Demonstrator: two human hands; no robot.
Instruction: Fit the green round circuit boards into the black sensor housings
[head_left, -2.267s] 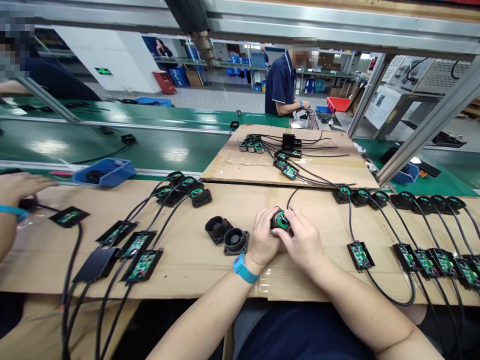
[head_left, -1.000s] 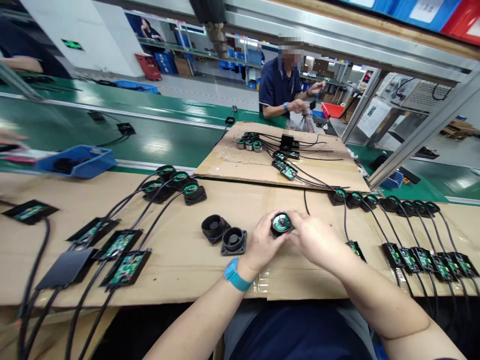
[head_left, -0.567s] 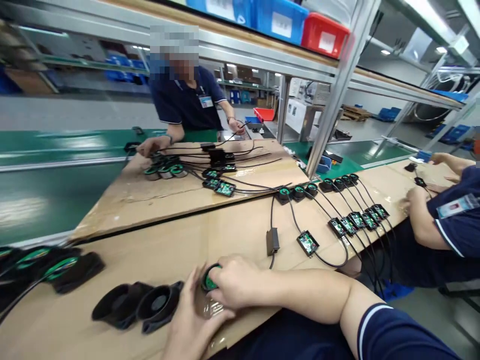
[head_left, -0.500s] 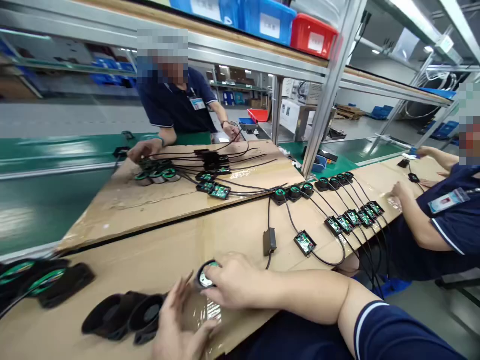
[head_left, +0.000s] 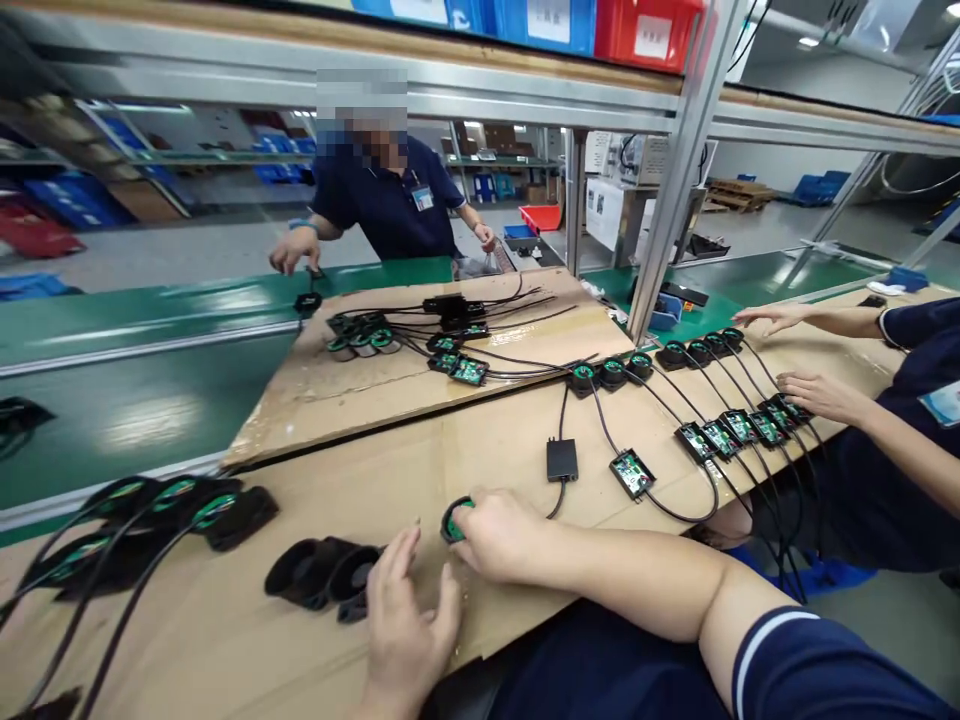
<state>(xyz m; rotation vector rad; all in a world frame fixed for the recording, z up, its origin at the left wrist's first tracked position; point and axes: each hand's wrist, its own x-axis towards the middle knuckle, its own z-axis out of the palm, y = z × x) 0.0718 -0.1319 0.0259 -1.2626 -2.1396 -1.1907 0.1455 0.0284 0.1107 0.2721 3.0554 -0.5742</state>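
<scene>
My right hand (head_left: 499,535) is closed on a round black part with a green board (head_left: 454,520), held low over the cardboard-covered table (head_left: 345,485). To its left, my left hand (head_left: 409,610) has its fingers spread and holds nothing. Just beyond that hand lie black round housings (head_left: 311,572), one partly covered by the fingers. A closed black box (head_left: 562,460) on a cable rests farther back. Beside it is an open box with a green circuit board (head_left: 632,473), cabled to a round part.
Round parts with cables (head_left: 176,495) stand at the left. Wired boards (head_left: 739,428) line the right, near another person's hands (head_left: 821,395). Across the table, a person (head_left: 390,200) reaches over the green belt (head_left: 157,400). A metal post (head_left: 671,200) rises behind.
The view has swung left. My left hand's fingers have spread further. The person across has moved a hand off the cardboard toward the belt, and the person at right now reaches over the wired parts.
</scene>
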